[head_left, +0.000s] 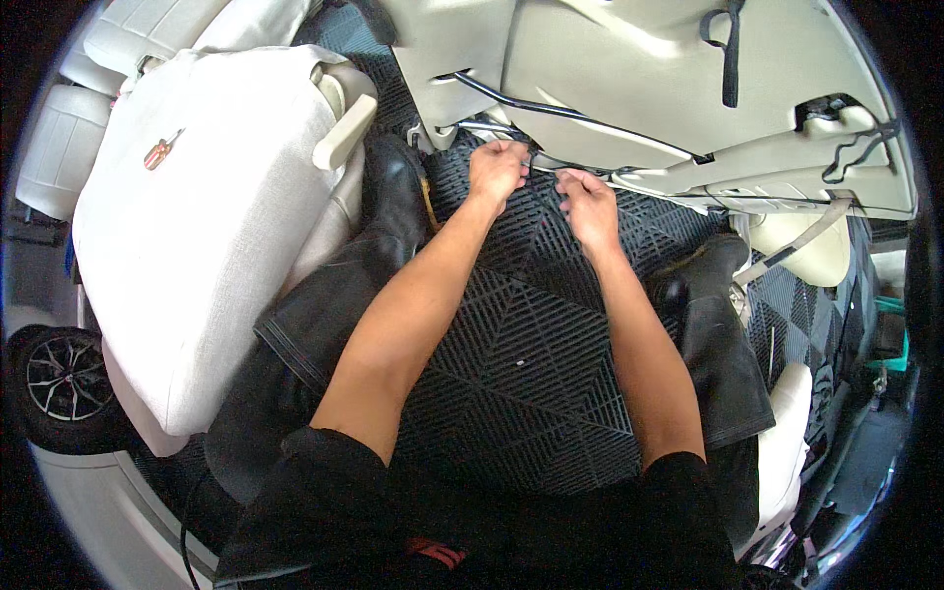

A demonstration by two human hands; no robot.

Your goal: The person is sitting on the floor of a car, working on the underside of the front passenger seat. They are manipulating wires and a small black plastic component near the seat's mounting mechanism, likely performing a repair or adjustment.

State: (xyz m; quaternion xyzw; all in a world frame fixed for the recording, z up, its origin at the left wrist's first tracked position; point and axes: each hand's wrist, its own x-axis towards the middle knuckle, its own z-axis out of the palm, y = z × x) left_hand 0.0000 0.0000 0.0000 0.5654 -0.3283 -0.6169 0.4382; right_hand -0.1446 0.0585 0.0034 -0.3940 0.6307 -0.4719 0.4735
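Both bare hands meet at the lower edge of a large beige trim panel [610,59], over a black ribbed mat floor [521,334]. My left hand [500,172] is closed, its fingertips pinched beside a dark thin piece at the panel's edge. What it holds is too small to make out. A short gap to the right, my right hand [588,206] is closed in a pinch, thumb and forefinger together near the same edge. Whatever is between those fingers cannot be made out either. Just above the hands, a black cable [580,118] runs slantwise along the panel.
At left stands a car seat under a white cover [216,216], with a red-handled screwdriver [157,152] on it and a beige armrest [346,132] beside it. A black strap [731,59] hangs on the panel. A wheel [64,379] shows at far left.
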